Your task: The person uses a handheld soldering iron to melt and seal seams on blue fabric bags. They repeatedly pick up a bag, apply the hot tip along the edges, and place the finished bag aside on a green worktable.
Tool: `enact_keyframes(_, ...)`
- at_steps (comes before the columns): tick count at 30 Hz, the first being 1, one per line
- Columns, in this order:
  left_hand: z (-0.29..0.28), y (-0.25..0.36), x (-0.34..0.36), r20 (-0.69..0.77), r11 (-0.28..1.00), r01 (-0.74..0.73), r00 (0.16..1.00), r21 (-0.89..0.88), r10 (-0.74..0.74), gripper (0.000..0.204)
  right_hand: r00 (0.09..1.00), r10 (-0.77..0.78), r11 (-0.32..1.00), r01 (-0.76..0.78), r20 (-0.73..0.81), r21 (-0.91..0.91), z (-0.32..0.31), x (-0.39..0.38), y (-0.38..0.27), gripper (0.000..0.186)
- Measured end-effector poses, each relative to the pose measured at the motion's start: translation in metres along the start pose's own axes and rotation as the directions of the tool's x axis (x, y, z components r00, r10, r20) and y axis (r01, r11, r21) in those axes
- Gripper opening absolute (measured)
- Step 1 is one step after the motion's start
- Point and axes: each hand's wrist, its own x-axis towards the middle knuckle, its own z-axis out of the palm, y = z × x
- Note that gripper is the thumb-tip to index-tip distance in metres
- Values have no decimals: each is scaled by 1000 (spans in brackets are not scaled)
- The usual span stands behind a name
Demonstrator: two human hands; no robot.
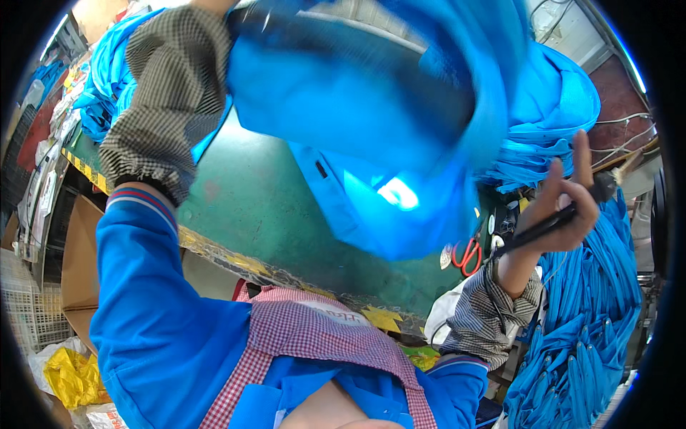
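My left hand (211,6) is raised at the upper edge beside a large blue fabric piece (343,100); its fingers are out of sight. The fabric is lifted over the table and blurred, with a dark band and an opening, and a bright patch shows on its lower part. My right hand (564,211), at the right, grips a black tool (602,187) with a black cable, two fingers sticking up. Near that wrist, red-handled scissors (468,256) lie on the green table (250,200).
Blue fabric piles (107,79) stand at the back left and right (547,107). More blue pieces (593,300) hang at the lower right. A cardboard box (78,261) and yellow plastic bag (71,375) are at the lower left. Cables (622,121) run along the right.
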Motion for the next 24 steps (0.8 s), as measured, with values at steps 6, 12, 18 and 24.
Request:
enact_keyframes(6,118,82,-49,656,881,302,755,-364,13,33,957,289,929,-270,-40,253,20,-31,-27,11)
enact_keyframes(12,203,96,-124,368,742,344,919,-575,-140,61,951,276,935,-299,141,191,120,-95,-50,30)
enact_keyframes(18,128,107,-273,-24,927,327,941,-185,-337,119,934,325,922,-348,149,171,145,-129,-43,37)
enact_keyframes(24,152,132,-327,862,-322,810,395,-490,-317,47,976,155,970,-179,152,164,149,-145,-26,39)
